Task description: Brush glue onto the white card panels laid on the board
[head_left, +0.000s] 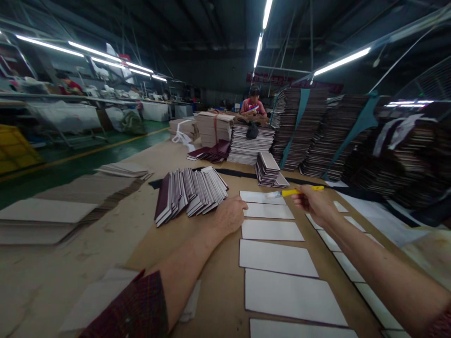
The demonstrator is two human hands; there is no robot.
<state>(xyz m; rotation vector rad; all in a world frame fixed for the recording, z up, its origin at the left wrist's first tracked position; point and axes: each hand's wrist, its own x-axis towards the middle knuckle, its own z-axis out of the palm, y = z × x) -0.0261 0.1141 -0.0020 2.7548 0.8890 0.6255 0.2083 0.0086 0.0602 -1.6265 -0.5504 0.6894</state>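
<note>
My right hand (312,203) is closed around the yellow handle of a paintbrush (289,192). Its pale bristles lie on the farthest white panel (254,196) of a column running toward me. At the left edge of that column rests my left hand (230,215), fingers curled in and touching the near panels; whether it grips anything is hidden. More white panels with dark edges, such as this one (278,257), lie flat and spaced apart. Left of my left hand leans a fanned row of maroon-and-white panels (190,191). A second column of white panels (347,265) runs under my right forearm.
Grey board sheets (45,210) are piled at the left. A short stack of panels (268,168) stands beyond the brush, with tall dark stacks (294,126) behind. Across the table a person (252,105) sits behind more stacks. A yellow crate (16,149) stands far left.
</note>
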